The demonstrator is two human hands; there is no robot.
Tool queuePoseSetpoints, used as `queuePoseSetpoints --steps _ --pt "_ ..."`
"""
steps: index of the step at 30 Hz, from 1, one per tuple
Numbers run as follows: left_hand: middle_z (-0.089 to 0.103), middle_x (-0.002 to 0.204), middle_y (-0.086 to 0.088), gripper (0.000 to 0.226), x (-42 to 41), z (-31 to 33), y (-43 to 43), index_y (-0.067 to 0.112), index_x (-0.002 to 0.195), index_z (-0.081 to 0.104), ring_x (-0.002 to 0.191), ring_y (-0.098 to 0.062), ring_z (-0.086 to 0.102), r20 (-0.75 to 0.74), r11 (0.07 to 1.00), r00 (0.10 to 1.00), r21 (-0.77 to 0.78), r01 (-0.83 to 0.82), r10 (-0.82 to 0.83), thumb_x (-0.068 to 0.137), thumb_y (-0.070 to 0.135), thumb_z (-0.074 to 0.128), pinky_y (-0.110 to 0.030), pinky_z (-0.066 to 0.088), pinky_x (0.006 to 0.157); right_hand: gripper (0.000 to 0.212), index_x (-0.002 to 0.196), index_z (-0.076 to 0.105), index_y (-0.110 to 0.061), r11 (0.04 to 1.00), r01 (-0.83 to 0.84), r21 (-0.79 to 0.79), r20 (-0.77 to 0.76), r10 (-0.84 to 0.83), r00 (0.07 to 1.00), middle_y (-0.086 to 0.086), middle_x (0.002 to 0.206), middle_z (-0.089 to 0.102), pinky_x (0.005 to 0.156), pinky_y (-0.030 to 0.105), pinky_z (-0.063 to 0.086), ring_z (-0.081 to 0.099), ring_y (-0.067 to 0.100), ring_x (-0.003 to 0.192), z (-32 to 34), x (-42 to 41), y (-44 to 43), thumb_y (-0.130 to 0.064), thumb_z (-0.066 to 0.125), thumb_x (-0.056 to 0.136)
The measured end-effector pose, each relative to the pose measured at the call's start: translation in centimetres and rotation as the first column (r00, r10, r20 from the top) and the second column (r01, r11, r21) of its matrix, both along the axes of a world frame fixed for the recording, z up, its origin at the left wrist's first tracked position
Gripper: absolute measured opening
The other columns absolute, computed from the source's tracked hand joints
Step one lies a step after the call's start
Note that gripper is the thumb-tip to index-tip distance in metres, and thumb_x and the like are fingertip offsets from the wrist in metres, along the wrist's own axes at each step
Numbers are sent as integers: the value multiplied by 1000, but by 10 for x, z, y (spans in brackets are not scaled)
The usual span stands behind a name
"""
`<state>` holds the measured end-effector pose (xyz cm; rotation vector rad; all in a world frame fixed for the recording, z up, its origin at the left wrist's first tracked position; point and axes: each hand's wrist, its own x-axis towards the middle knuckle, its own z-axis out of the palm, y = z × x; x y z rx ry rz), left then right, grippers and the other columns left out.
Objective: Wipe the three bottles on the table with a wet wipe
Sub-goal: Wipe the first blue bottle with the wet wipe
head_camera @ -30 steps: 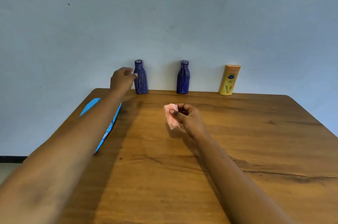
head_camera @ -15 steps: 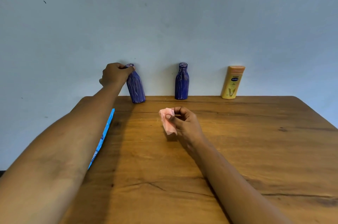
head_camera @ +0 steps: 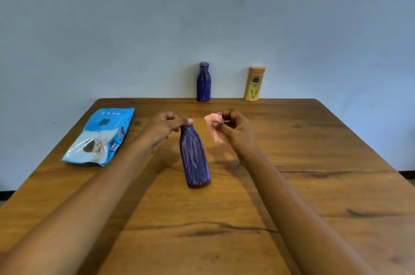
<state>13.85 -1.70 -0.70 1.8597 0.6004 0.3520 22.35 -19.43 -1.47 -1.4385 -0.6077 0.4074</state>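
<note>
A dark blue streaked bottle [head_camera: 195, 158] stands in the middle of the wooden table [head_camera: 314, 185], tilted slightly. My left hand [head_camera: 167, 126] grips its top, hiding the cap. Just to the right, my right hand [head_camera: 234, 131] pinches a crumpled pink wet wipe [head_camera: 215, 127], held close to the bottle's neck but apart from it. A second blue bottle [head_camera: 203, 82] stands upright at the table's far edge by the wall. A yellow lotion bottle [head_camera: 254, 84] stands to its right.
A blue wet-wipe packet [head_camera: 101, 135] lies flat on the left side of the table. A pale blue wall [head_camera: 202, 16] rises right behind the far edge.
My left hand has carried the left blue bottle from the far edge to the middle of the table. The wipe packet, partly hidden before, now shows fully. My right hand still holds the wipe.
</note>
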Motion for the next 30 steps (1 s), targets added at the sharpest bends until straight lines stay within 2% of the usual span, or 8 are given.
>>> queuePoseSetpoints --steps 4,7,9,15,20,23,26,30 --pt "68 79 3 29 -10 -12 -21 15 85 62 79 -15 60 52 980 999 -199 26 -16 73 38 73 -32 44 73 20 95 56 -32 987 25 -156 276 20 961 -10 99 60 77 25 53 59 5 92 -6 -23 -14 -14 62 88" --pt "67 77 2 34 -15 -20 -31 15 88 61 71 -13 61 112 932 994 -362 31 10 67 39 72 -28 47 70 19 102 59 -26 971 93 -220 491 27 871 -13 101 59 73 14 45 55 -2 91 -15 -34 -15 -15 62 87" --pt "69 77 0 34 -15 -27 -33 15 88 60 73 -15 63 152 878 988 -476 58 17 67 38 73 -31 49 76 19 105 62 -23 970 137 -201 585 7 811 -14 99 57 72 11 43 53 -5 89 -21 -37 -15 -16 63 87" --pt "69 111 -10 35 -23 -42 -28 10 113 61 93 -19 67 295 698 955 -677 233 -32 91 36 51 -36 56 83 20 108 64 -17 967 173 -189 671 -1 742 -9 102 58 77 15 45 54 1 91 -29 -36 -14 -16 62 88" --pt "69 109 -9 44 -25 -49 -19 12 112 65 99 -21 66 348 640 937 -716 279 -19 74 31 75 -41 54 88 22 107 66 -15 973 209 -102 715 -74 695 -5 103 60 79 19 48 56 3 93 -23 -32 -10 -10 63 86" --pt "66 114 -11 44 -24 -55 -16 9 121 58 102 -22 65 366 600 930 -749 281 22 81 26 67 -44 50 91 24 107 68 -12 956 293 -11 803 -166 573 1 103 62 77 25 48 55 12 95 -16 -29 4 -4 65 84" --pt "66 110 -9 28 -23 -61 -16 11 113 62 104 -21 63 414 576 910 -748 329 18 87 20 61 -46 45 97 23 106 68 -8 952 291 -89 895 -52 443 7 105 62 77 31 49 55 18 94 -17 -35 22 -9 61 84" --pt "66 104 -10 21 -21 -63 -16 9 106 64 96 -19 65 428 576 902 -750 326 48 91 16 52 -40 48 94 30 111 65 -3 948 224 -225 911 124 393 13 110 61 74 33 54 59 22 91 -32 -48 15 -5 65 82"
